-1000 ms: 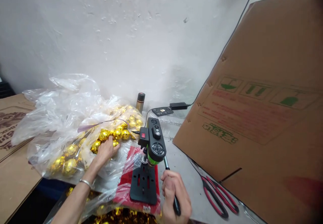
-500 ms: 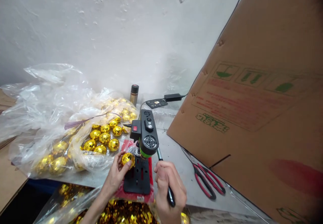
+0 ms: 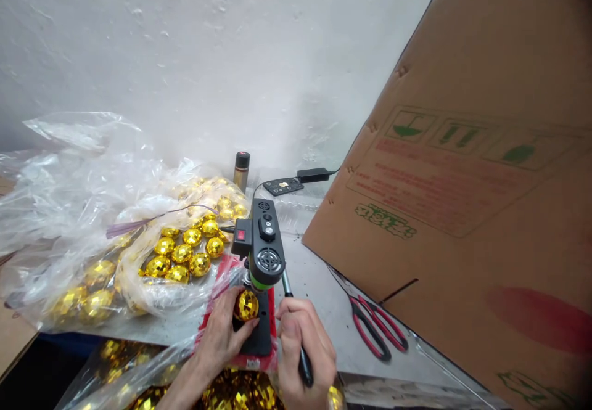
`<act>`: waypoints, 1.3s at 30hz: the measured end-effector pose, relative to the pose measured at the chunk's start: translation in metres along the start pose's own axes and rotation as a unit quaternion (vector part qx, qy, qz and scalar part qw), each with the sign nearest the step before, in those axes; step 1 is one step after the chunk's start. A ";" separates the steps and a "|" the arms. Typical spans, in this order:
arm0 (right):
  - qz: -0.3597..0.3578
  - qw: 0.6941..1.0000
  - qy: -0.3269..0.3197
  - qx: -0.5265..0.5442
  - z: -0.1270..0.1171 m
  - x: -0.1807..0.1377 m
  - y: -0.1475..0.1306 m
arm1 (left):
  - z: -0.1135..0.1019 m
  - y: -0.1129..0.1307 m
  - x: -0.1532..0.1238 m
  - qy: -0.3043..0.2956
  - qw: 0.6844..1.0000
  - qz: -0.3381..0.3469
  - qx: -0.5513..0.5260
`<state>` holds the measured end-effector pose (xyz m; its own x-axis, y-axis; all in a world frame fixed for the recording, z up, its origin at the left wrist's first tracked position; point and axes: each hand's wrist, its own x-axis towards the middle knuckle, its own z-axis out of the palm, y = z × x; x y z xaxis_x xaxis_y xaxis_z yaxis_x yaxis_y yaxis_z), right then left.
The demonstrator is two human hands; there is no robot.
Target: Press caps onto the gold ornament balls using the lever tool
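Note:
My left hand [image 3: 221,335] grips a faceted gold ball [image 3: 246,304] and holds it on the black base plate [image 3: 261,336] right under the head of a small black bench drill [image 3: 261,245]. The drill has a red switch on its left side and a green collar below. My right hand [image 3: 303,347] is closed round the drill's black lever handle [image 3: 296,335], which slants down toward me. A clear plastic bag [image 3: 92,225] holding several more gold balls [image 3: 182,254] lies to the left.
Red-handled scissors [image 3: 377,331] lie on the grey table to the right. A big cardboard sheet [image 3: 462,200] leans over the right side. By the white wall stand a small dark bottle [image 3: 241,169] and a power adapter [image 3: 314,175]. More gold pieces fill a bag at the near edge.
My left hand took a gold ball out of the bag and brought it right, onto the base plate under the drill head. My right hand stayed on the lever.

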<state>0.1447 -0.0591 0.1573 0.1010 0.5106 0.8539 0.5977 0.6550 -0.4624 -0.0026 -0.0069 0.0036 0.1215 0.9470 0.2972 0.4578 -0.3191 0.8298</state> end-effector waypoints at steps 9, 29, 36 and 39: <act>0.015 0.999 0.015 0.028 0.003 -0.007 0.007 | -0.013 0.004 0.004 -0.076 0.997 0.025 0.020; 0.145 0.987 0.057 0.026 0.015 -0.024 -0.013 | 0.001 0.016 0.015 -0.095 0.994 -0.029 0.053; 0.149 0.982 0.114 0.016 0.029 -0.031 -0.010 | 0.005 0.015 0.014 -0.090 0.994 -0.016 0.054; 0.156 0.980 0.125 0.008 0.032 -0.029 -0.013 | 0.004 0.018 0.015 -0.096 0.994 -0.021 0.056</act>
<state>0.1085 -0.0649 0.1307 0.4703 0.5362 0.7009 0.4937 0.4985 -0.7126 0.0113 0.0016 0.0207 0.2618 0.9520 0.1583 0.5596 -0.2834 0.7788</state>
